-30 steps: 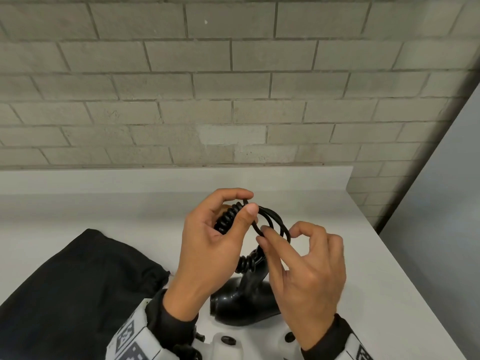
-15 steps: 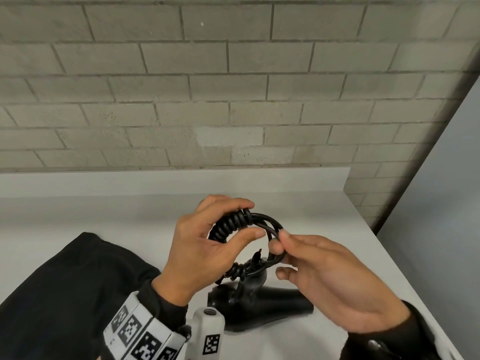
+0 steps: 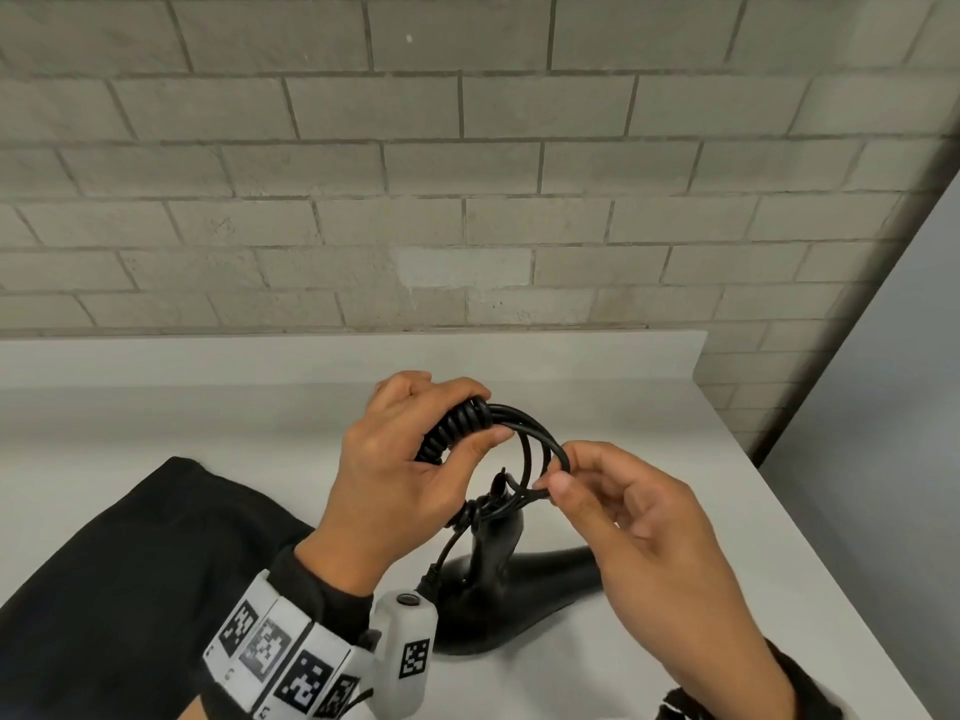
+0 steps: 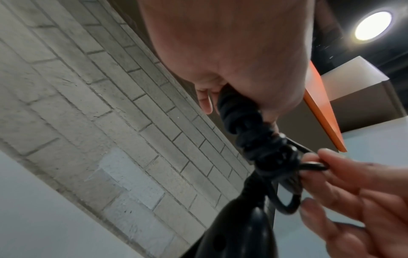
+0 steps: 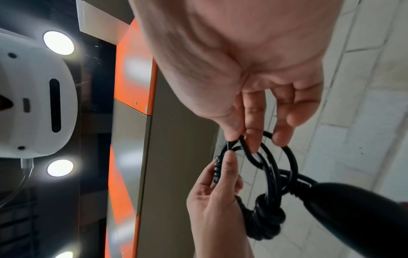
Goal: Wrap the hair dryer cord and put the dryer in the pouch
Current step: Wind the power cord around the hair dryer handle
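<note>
The brick wall point(image 3: 467, 174) fills the view behind your white table point(image 3: 208, 418). The black pouch point(image 3: 119, 589) lies flat on the table at its near left corner, partly under your left forearm. The black hair dryer point(image 3: 498, 579) lies on the table near the near edge, just right of the pouch, below both of your hands; whether its handle is lifted off the table cannot be told. Your left hand point(image 3: 400, 475) is raised above it, fingers and thumb curled around the tightly wound part of the cord point(image 3: 457, 433). From that bundle, several loose loops of cord arc to the right. Your right hand point(image 3: 639, 517) meets them there, thumb and fingertips pinching the loops at their right side, the other fingers loosely bent. Under the loops, a knotted wrap of cord sits at the end of the dryer's handle, and a single strand drops from it toward the dryer.
</note>
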`<state>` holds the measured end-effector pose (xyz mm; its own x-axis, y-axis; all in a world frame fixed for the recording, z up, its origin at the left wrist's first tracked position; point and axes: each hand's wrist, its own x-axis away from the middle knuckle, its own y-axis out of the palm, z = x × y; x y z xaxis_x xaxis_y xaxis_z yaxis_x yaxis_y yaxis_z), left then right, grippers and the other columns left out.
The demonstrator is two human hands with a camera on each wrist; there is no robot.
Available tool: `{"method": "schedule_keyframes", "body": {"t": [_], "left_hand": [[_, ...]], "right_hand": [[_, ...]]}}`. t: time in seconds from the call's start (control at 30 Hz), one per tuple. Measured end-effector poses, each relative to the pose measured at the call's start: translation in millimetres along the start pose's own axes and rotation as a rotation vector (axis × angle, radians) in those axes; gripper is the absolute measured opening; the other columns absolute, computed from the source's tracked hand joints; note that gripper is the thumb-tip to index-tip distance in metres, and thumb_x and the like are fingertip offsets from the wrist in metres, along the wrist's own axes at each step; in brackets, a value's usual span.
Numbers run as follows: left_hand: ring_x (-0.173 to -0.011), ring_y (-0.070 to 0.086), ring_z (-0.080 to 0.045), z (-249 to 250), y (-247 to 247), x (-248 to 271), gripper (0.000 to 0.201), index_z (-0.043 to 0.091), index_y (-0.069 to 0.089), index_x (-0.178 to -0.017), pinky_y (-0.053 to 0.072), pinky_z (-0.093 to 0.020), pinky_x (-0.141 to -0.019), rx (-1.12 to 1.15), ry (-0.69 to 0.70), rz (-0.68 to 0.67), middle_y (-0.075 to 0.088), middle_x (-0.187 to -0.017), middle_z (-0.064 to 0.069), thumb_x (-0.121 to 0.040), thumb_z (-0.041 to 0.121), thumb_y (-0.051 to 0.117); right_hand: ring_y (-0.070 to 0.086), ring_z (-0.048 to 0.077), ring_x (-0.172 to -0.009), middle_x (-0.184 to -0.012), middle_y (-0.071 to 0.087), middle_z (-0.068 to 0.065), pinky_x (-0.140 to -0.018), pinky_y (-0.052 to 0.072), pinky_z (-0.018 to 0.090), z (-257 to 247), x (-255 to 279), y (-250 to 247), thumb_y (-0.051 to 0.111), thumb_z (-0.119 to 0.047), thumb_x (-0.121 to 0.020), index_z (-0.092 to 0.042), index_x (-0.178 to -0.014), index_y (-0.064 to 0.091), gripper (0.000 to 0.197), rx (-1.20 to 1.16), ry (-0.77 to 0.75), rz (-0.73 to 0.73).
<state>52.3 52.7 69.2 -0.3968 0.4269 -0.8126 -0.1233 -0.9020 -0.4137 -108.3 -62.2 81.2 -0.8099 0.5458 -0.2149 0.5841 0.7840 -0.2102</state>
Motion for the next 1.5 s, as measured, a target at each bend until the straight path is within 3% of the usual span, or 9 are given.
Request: {"method": "schedule_keyframes", "body": {"t": [0.3, 0.6, 0.67, 0.77, 0.97, 1.17, 1.3, 1.43, 1.5], "left_hand": [[-0.084, 0.060, -0.018, -2, 0, 7, 0.028, 0.013, 0.070, -0.102, 0.052, -0.028, -0.073, 0.072, 0.026, -0.050, 0.068, -0.086, 0.004, -0.085, 0.034, 0.072], [-0.079, 0.057, -0.012, -3, 0, 2, 0.026, 0.015, 0.070, -0.102, 0.048, -0.020, -0.070, 0.039, -0.037, -0.050, 0.066, -0.085, 0.011, -0.088, 0.037, 0.067], [-0.079, 0.056, -0.011, -5, 0, 2, 0.026, 0.015, 0.069, -0.102, 0.047, -0.019, -0.070, 0.035, -0.036, -0.054, 0.064, -0.084, 0.012, -0.088, 0.037, 0.067], [-0.076, 0.056, -0.010, -9, -3, 2, 0.025, 0.015, 0.070, -0.101, 0.047, -0.018, -0.068, 0.064, -0.056, -0.050, 0.063, -0.082, 0.013, -0.087, 0.036, 0.068], [-0.071, 0.055, -0.008, -11, -5, 4, 0.023, 0.019, 0.069, -0.101, 0.049, -0.022, -0.065, 0.134, -0.081, -0.090, 0.061, -0.079, 0.012, -0.085, 0.036, 0.070], [-0.071, 0.055, -0.009, -7, -3, 5, 0.022, 0.021, 0.068, -0.100, 0.048, -0.023, -0.065, 0.123, -0.058, -0.108, 0.063, -0.079, 0.013, -0.085, 0.037, 0.070], [-0.072, 0.056, -0.010, -9, -7, 3, 0.021, 0.022, 0.068, -0.099, 0.049, -0.024, -0.066, 0.127, -0.071, -0.132, 0.064, -0.080, 0.014, -0.085, 0.038, 0.070], [-0.073, 0.058, -0.010, -9, -11, 4, 0.020, 0.024, 0.069, -0.099, 0.050, -0.027, -0.067, 0.176, -0.098, -0.183, 0.064, -0.078, 0.012, -0.084, 0.038, 0.072], [-0.072, 0.058, -0.010, -10, -14, 2, 0.021, 0.026, 0.070, -0.098, 0.050, -0.027, -0.067, 0.192, -0.112, -0.201, 0.065, -0.078, 0.011, -0.083, 0.039, 0.072]], "right_hand": [[0.053, 0.025, -0.070, -0.065, 0.049, 0.004, -0.071, 0.046, 0.036, 5, -13, -21, 0.072, -0.025, -0.085, -0.006, -0.084, 0.062, 0.021, -1.105, 0.471, -0.347], [0.066, 0.023, -0.112, -0.107, 0.073, 0.010, -0.098, 0.051, 0.028, 26, 16, 4, 0.065, -0.004, -0.091, -0.023, -0.080, 0.056, 0.023, -0.323, -0.090, -0.138], [0.070, 0.029, -0.104, -0.096, 0.075, 0.017, -0.092, 0.055, 0.032, 27, 16, 7, 0.073, -0.024, -0.086, -0.020, -0.088, 0.059, 0.015, -0.441, -0.069, -0.099], [0.072, 0.030, -0.079, -0.078, 0.072, 0.017, -0.079, 0.060, 0.037, 28, 12, -2, 0.084, -0.038, -0.071, -0.010, -0.106, 0.062, 0.050, -0.716, 0.056, -0.076], [0.037, 0.010, -0.049, -0.068, 0.048, 0.003, -0.052, 0.044, 0.026, 25, 6, -19, 0.086, -0.028, -0.068, 0.001, -0.113, 0.066, 0.057, -0.959, 0.206, -0.069], [0.036, 0.006, -0.040, -0.067, 0.050, 0.000, -0.034, 0.029, 0.018, 14, -2, -44, 0.081, -0.008, -0.071, 0.005, -0.112, 0.067, 0.046, -1.243, 0.379, -0.143], [0.030, 0.005, -0.041, -0.064, 0.045, 0.000, -0.032, 0.025, 0.015, 5, -2, -44, 0.085, -0.020, -0.061, 0.003, -0.107, 0.070, 0.054, -0.993, 0.420, -0.077], [0.024, 0.005, -0.040, -0.062, 0.039, 0.000, -0.032, 0.019, 0.016, -4, -7, -59, 0.063, -0.019, -0.083, 0.006, -0.107, 0.068, 0.035, -0.783, 0.483, -0.089], [0.024, 0.005, -0.042, -0.063, 0.040, -0.001, -0.033, 0.019, 0.015, -12, -10, -69, 0.074, -0.027, -0.078, 0.004, -0.107, 0.069, 0.043, -0.651, 0.460, -0.185]]}}
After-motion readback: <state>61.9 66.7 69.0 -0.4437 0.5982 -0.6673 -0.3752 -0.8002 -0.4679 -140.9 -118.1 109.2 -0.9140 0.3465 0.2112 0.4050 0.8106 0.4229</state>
